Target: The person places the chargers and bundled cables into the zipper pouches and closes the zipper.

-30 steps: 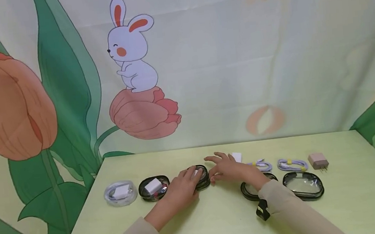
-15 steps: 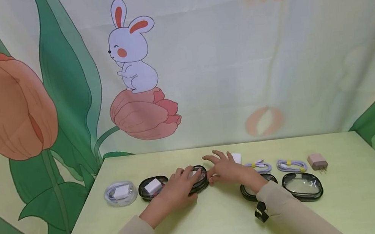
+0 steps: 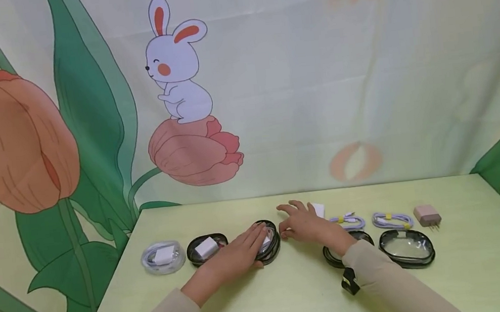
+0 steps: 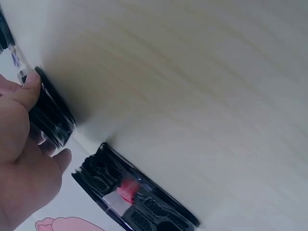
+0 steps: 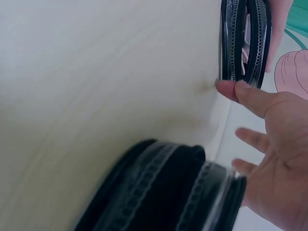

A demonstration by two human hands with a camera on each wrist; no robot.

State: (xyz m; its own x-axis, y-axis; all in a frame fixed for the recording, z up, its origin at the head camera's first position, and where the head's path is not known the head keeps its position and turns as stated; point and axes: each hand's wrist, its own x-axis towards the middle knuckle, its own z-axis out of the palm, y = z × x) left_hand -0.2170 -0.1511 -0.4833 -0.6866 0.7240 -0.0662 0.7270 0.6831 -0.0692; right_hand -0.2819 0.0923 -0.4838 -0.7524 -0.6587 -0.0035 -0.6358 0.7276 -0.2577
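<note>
In the middle of the table lies a clear oval zipper pouch [image 3: 274, 249] with black edging and something white inside. My left hand [image 3: 237, 254] lies over its left part, fingers stretched across the top and thumb at the near side, gripping it. The left wrist view shows the pouch [image 4: 53, 113] standing thick under that hand [image 4: 21, 139]. At the pouch's right end is my right hand [image 3: 305, 225]. The right wrist view has its thumb and forefinger tips pinched together at the zipper end, other fingers spread; any pull tab is hidden.
Two pouches with white adapters, one pale [image 3: 163, 257] and one black-edged [image 3: 206, 249], lie left. Rightward are a white block [image 3: 318, 210], lilac cables [image 3: 393, 220], a pink plug adapter [image 3: 427, 214] and two black-edged pouches [image 3: 407, 249], one partly behind the right arm. A cloth hangs behind.
The left hand's fingers have flattened and stretched over the pouch, and its wrist has shifted slightly left. The right hand has moved a little to the right.
</note>
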